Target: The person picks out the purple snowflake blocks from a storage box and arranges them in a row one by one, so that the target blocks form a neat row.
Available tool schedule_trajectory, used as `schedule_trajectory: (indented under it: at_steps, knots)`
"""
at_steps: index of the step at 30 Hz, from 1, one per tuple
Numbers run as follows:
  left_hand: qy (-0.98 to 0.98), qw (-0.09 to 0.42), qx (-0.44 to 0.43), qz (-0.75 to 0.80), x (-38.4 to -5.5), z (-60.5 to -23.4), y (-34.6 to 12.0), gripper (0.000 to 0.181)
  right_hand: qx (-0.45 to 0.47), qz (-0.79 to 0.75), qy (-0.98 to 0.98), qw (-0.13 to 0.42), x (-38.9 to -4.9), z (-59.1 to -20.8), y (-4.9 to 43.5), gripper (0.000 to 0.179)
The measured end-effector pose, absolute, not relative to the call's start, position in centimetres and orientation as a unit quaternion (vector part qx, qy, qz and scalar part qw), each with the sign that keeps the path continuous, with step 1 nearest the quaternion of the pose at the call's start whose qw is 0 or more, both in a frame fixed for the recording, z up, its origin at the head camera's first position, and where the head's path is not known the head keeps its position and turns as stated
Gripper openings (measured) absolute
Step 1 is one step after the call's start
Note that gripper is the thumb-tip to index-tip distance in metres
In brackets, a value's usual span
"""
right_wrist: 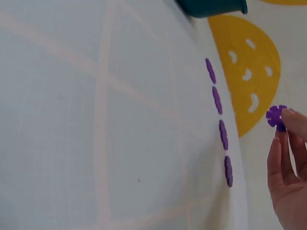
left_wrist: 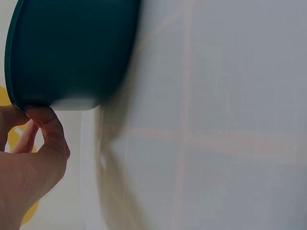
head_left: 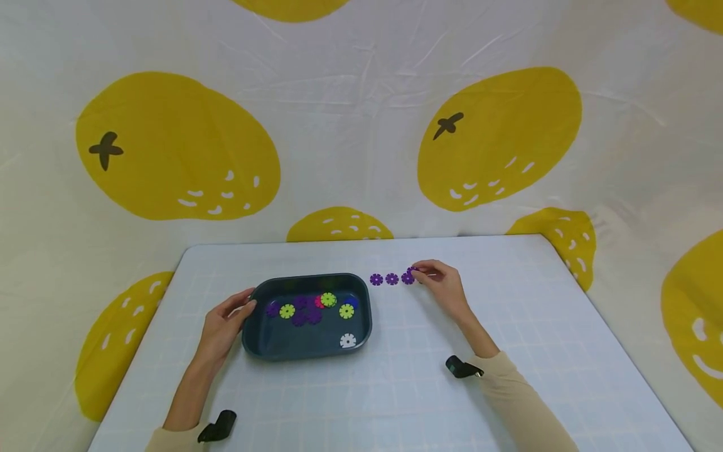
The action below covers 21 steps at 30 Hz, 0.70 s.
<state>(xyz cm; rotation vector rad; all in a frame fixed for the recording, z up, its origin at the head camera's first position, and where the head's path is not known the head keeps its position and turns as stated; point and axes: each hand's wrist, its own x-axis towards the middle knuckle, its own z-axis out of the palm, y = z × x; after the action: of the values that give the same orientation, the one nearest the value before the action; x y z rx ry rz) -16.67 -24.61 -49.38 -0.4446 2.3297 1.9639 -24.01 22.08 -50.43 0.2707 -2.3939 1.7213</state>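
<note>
My left hand [head_left: 219, 329] pinches the left rim of a dark teal tray [head_left: 294, 346], its thumb and fingers at the edge. Between the thumb and fingertips of my right hand [head_left: 445, 292] is a purple notched plastic disc [right_wrist: 275, 116], held up over the table. Below it, several purple discs [head_left: 392, 279] lie flat in a row to the right of the tray. Inside the tray are more purple discs [head_left: 299, 319], lime discs [head_left: 287, 311], a white disc [head_left: 348, 340], a blue disc [head_left: 351, 301] and a pinkish red disc [head_left: 319, 302] partly under a lime one.
The white table [head_left: 407, 389] has a pale grid pattern. Its far edge runs just behind the row of discs. A curtain [head_left: 350, 125] printed with big yellow fruits hangs behind and beside the table. Small black cameras [head_left: 463, 366] are worn on both wrists.
</note>
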Motion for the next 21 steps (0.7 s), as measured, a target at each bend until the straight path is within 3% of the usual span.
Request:
schedule_trajectory:
  at_steps: [21]
  knots:
    - [0.761, 0.021, -0.140, 0.633, -16.5, -49.2, -24.4, 0.059, -0.049, 0.540, -0.836, 0.084, -24.6, -51.9, 25.9, 0.024]
